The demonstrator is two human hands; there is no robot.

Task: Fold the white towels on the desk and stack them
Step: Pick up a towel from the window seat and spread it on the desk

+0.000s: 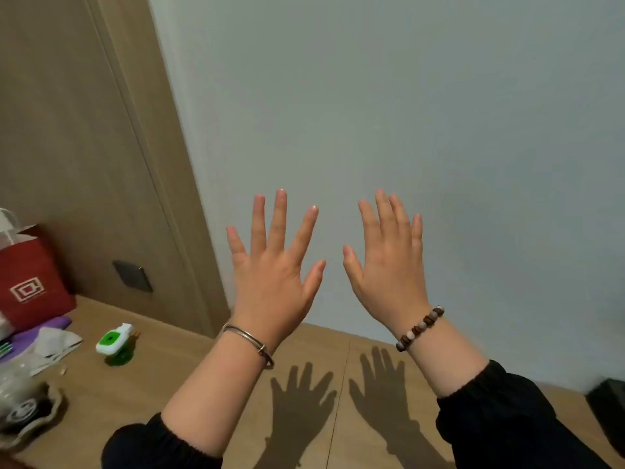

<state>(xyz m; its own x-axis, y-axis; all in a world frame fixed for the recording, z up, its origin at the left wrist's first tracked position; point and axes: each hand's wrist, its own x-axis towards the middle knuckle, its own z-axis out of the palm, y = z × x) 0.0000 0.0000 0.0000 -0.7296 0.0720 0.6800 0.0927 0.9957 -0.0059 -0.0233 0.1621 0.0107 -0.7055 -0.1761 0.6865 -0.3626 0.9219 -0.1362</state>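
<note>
**Both hands raised and spread above the desk, holding nothing**

Left hand [274, 265]: back to camera, all fingers straight and fanned apart, nothing in it. Silver bangle [248, 343] on the wrist, black sleeve [152, 445] pushed up the forearm.

Right hand [389, 265]: back to camera too, fingers straight, thumb out, the other fingers closer together than on the left. Holds nothing. Bead bracelet [421, 328] on the wrist, black cuff [507, 418] below it.

The hands are side by side with a gap between the thumbs, not touching each other. Both are lifted off the desk [189, 360] and seen against the pale wall [406, 96].

Two hand shadows [297, 401] fall on the wooden top below the wrists.

Towels: cannot tell from this view where they lie relative to the hands.

Far left on the desk, well apart from the hands:
- green-and-white plug-in device [113, 340], nearest the left wrist
- crumpled white item [57, 343], cannot tell what it is, lying on something purple [44, 328]
- red paper bag [30, 282] with a white logo, standing behind those
- clear plastic clutter [23, 411] at the lower left edge, blurred

The wood panel [67, 130] behind the bag carries a dark socket plate [132, 275]. A dark object [608, 407] sits at the right edge, cut off.
</note>
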